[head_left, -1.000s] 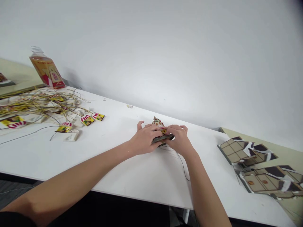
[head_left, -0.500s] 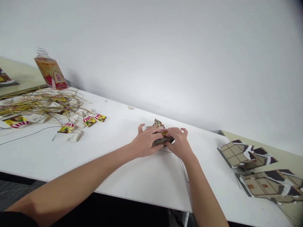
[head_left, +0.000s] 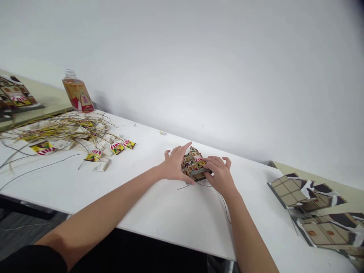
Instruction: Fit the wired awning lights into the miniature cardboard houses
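There is only one camera, and it sits on the person's head. It looks forward and down over both arms, from close behind them. The left hand (head_left: 174, 165) and right hand (head_left: 220, 175) meet near the middle of the picture, a little low. The white table (head_left: 159, 212) runs slanted, so the head is tipped. Past the hands, the top half shows only the plain wall (head_left: 199, 68). The table's near edge, under the forearms, shows at the bottom. With just one view, no part is shared.
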